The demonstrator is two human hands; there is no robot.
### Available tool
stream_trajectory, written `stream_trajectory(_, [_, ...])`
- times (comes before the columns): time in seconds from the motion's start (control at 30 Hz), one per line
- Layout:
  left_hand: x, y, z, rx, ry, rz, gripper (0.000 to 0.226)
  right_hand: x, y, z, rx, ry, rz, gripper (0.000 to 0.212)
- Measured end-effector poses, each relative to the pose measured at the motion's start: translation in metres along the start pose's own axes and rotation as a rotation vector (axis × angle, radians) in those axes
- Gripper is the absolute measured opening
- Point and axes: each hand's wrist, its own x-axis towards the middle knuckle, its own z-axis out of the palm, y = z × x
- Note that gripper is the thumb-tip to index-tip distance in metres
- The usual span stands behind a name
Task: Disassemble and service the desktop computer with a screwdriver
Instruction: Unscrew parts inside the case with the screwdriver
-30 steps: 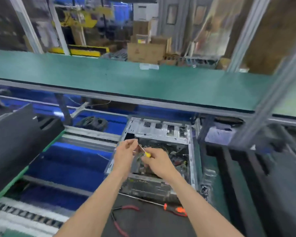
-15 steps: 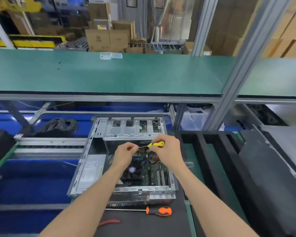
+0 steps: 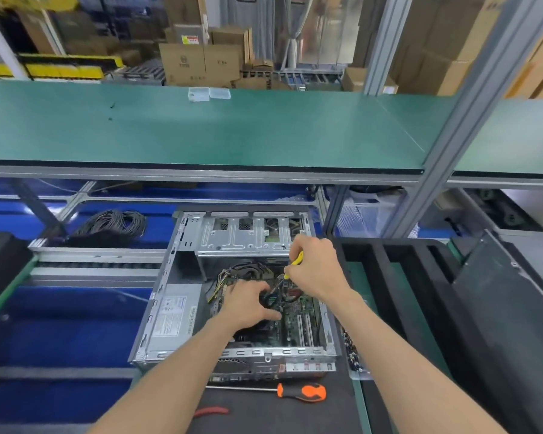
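Both hands have dropped from above the case into the open computer [image 3: 232, 289] on the worktop: my left hand [image 3: 248, 303] now rests with fingers spread on the board, my right hand [image 3: 315, 269] pinching the yellow screwdriver [image 3: 296, 260] tip-down. Side cover is already off, yet the power supply [image 3: 174, 317], board and cables remain inside, so I judge most work remains; an orange screwdriver [image 3: 301, 392] lies nearer me.

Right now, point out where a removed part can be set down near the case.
The green shelf above the case is mostly bare, apart from a small clear box at its far edge. The black mat in front is crowded: an orange screwdriver and red pliers lie there. Both hands fill the case.
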Motion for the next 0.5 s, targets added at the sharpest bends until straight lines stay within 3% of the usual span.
stream_trajectory(0.1, [0.008, 0.002, 0.005, -0.019, 0.091, 0.021, 0.038, -0.003, 0.004, 0.000, -0.008, -0.001, 0.001, 0.023])
stream_trajectory(0.23, [0.012, -0.006, 0.001, -0.202, 0.206, -0.016, 0.032, -0.006, 0.012, 0.001, 0.005, 0.038, 0.005, 0.024])
stream_trajectory(0.33, [0.015, -0.012, -0.004, -0.186, 0.381, -0.028, 0.016, -0.005, 0.014, 0.006, -0.009, 0.013, -0.015, 0.020])
stream_trajectory(0.5, [0.009, -0.010, -0.012, 0.125, 0.713, -0.044, 0.048, -0.001, 0.016, 0.020, -0.055, -0.048, -0.044, 0.020])
